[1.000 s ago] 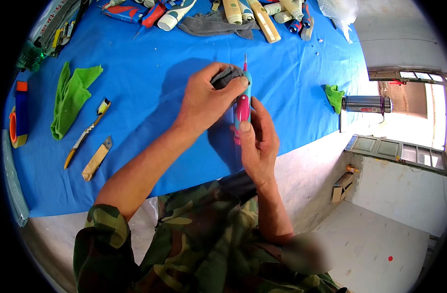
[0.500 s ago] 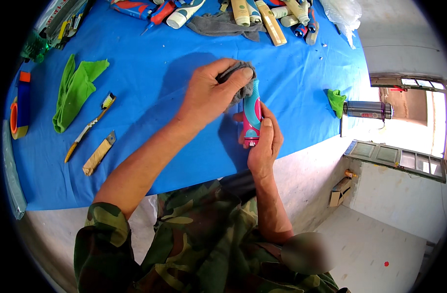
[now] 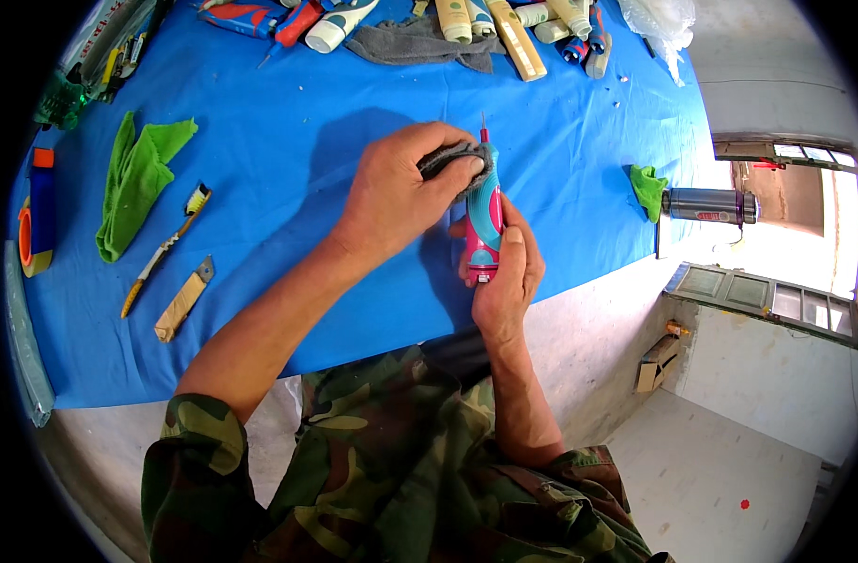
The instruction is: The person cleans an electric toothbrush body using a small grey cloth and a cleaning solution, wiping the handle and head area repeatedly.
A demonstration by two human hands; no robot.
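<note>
My right hand (image 3: 509, 267) grips a pink and teal electric toothbrush handle (image 3: 486, 214) by its lower half, its narrow end pointing away from me. A thin metal shaft with a pink collar (image 3: 484, 134) shows at that far end. My left hand (image 3: 401, 188) pinches a folded dark grey cloth (image 3: 455, 161) between thumb and fingers. The cloth lies against the upper left side of the handle, just below the collar. Some fingers of both hands are hidden behind the cloth and the handle.
On the blue-covered table (image 3: 372, 310) lie a green cloth (image 3: 140, 188), a toothbrush (image 3: 166, 250) and a tape-wrapped blade (image 3: 184, 300) at left. Several handles and tubes lie along the far side with a grey cloth (image 3: 415, 42). A metal flask (image 3: 708, 206) is at right.
My left hand has drawn the grey cloth slightly down and toward me along the handle, uncovering the collar and shaft. My right hand keeps its grip in nearly the same place.
</note>
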